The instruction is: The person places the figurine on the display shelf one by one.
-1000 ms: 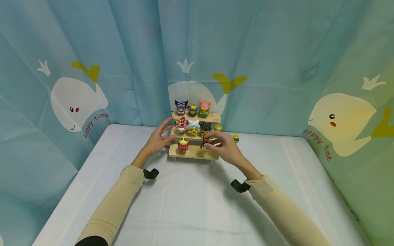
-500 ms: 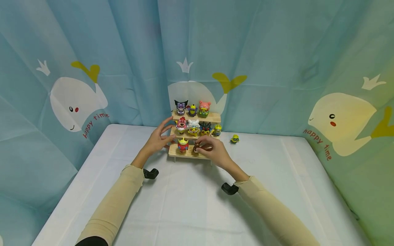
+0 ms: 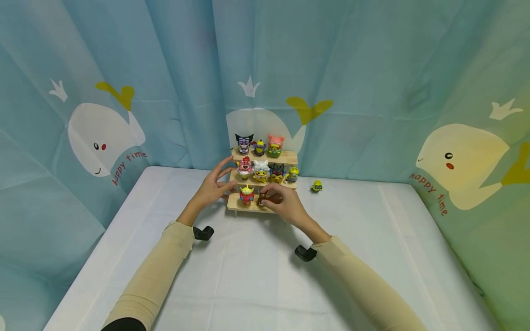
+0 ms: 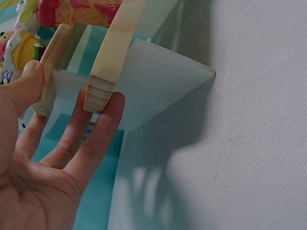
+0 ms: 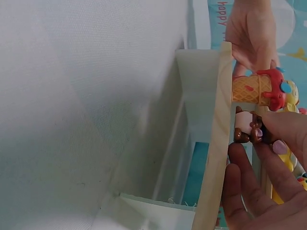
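A tiered wooden display shelf (image 3: 290, 159) stands at the back of the table, with toy figurines on its tiers. My left hand (image 3: 210, 189) grips its left end; in the left wrist view the thumb lies on one board and fingertips touch the underside of the lower board (image 4: 108, 57). With thumb and fingers, my right hand (image 3: 291, 207) pinches a small brown figurine (image 5: 244, 122) at the bottom tier, its base close to the board. Just left of it stands a figurine with a waffle-cone base (image 5: 256, 91) and red top, three-eyed and yellowish in the head view.
Above, the middle tier carries several figurines, including a white fluffy one (image 3: 261, 171) and a yellow one (image 3: 292, 174). Three figurines, one of them pink (image 3: 275, 145), stand on the top tier. A small green-yellow figurine (image 3: 316, 185) sits on the white table right of the shelf.
My right hand has moved left along the bottom tier with the brown figurine, to beside the red-topped figurine. It now leaves the yellow middle-tier figurine uncovered. My left hand has stayed put.
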A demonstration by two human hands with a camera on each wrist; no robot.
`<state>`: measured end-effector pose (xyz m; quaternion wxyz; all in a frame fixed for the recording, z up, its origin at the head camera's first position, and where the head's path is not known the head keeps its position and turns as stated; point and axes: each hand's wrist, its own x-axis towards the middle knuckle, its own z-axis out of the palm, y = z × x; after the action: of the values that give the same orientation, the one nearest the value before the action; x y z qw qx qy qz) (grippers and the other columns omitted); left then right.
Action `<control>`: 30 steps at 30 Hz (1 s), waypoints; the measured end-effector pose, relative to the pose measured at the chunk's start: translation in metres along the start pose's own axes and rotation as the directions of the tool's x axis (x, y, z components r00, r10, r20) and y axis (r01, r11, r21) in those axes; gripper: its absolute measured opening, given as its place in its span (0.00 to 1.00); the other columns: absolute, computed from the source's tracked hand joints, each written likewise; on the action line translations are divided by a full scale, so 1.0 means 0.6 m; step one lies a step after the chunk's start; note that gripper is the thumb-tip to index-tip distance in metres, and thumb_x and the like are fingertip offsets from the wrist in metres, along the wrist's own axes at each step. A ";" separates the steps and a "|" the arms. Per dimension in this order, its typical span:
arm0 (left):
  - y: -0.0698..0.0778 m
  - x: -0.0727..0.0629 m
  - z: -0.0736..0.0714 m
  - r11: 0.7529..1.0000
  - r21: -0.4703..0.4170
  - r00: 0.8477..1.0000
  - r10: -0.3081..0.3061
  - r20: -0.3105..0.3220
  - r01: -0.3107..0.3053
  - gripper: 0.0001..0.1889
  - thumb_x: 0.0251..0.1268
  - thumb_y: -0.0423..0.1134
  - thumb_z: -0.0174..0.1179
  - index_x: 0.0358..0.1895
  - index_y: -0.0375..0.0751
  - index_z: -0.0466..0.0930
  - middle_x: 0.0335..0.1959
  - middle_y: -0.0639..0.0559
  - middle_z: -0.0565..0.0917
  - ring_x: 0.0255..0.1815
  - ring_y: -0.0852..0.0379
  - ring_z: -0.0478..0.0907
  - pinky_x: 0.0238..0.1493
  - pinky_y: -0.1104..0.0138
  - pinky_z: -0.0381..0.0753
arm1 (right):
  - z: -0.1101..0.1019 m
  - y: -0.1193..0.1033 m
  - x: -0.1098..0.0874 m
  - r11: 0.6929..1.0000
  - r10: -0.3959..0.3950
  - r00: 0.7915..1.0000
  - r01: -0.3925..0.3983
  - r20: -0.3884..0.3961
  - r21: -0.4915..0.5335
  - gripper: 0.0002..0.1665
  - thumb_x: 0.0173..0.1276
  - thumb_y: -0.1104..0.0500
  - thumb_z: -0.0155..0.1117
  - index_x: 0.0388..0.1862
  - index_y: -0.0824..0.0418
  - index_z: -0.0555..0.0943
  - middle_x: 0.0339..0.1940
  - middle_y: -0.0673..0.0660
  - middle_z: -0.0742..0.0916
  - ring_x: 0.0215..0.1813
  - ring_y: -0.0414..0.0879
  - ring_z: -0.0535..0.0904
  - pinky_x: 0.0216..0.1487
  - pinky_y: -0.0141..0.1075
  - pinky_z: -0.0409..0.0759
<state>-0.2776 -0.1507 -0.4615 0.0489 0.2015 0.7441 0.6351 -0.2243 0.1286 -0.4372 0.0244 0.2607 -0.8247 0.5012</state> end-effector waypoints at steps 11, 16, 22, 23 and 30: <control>0.003 -0.002 0.001 1.000 0.007 1.000 -0.008 -0.011 0.008 0.40 0.76 0.38 0.62 0.81 0.74 0.52 0.80 0.42 0.62 0.49 0.36 0.86 0.35 0.42 0.87 | 0.004 0.002 0.002 0.998 -0.006 1.000 0.006 0.005 -0.058 0.14 0.68 0.68 0.72 0.51 0.62 0.85 0.46 0.59 0.89 0.45 0.54 0.88 0.47 0.45 0.87; 0.002 -0.002 0.001 1.000 0.016 1.000 0.002 -0.006 -0.002 0.41 0.77 0.37 0.61 0.82 0.71 0.51 0.80 0.41 0.62 0.50 0.32 0.85 0.36 0.42 0.87 | 0.004 0.002 0.001 0.997 0.001 1.000 -0.001 0.008 -0.075 0.14 0.68 0.68 0.72 0.51 0.60 0.84 0.42 0.58 0.89 0.45 0.54 0.88 0.47 0.44 0.87; 0.004 -0.002 0.003 1.000 0.018 1.000 0.003 -0.009 -0.002 0.41 0.76 0.37 0.62 0.82 0.72 0.51 0.80 0.41 0.61 0.50 0.32 0.85 0.34 0.47 0.89 | 0.005 0.005 0.001 0.998 0.003 1.000 -0.003 0.009 -0.065 0.14 0.69 0.67 0.72 0.51 0.60 0.84 0.43 0.58 0.89 0.45 0.54 0.88 0.47 0.45 0.87; 0.004 -0.002 0.003 1.000 0.018 1.000 0.001 -0.010 -0.001 0.41 0.76 0.38 0.62 0.82 0.71 0.51 0.80 0.41 0.61 0.50 0.33 0.86 0.34 0.49 0.89 | 0.005 0.005 0.000 0.998 0.003 1.000 -0.002 0.009 -0.062 0.13 0.69 0.68 0.72 0.51 0.60 0.84 0.43 0.58 0.89 0.45 0.54 0.88 0.47 0.45 0.87; 0.002 -0.002 0.002 1.000 0.012 1.000 0.002 -0.007 -0.002 0.41 0.76 0.38 0.62 0.83 0.70 0.51 0.80 0.40 0.61 0.48 0.33 0.86 0.34 0.49 0.89 | 0.005 0.004 0.000 0.998 -0.002 1.000 0.003 0.014 -0.056 0.14 0.68 0.68 0.72 0.52 0.61 0.84 0.43 0.60 0.89 0.45 0.55 0.88 0.47 0.45 0.87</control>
<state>-0.2758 -0.1499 -0.4605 0.0443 0.2002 0.7479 0.6314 -0.2247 0.1271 -0.4410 0.0266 0.2644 -0.8382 0.4763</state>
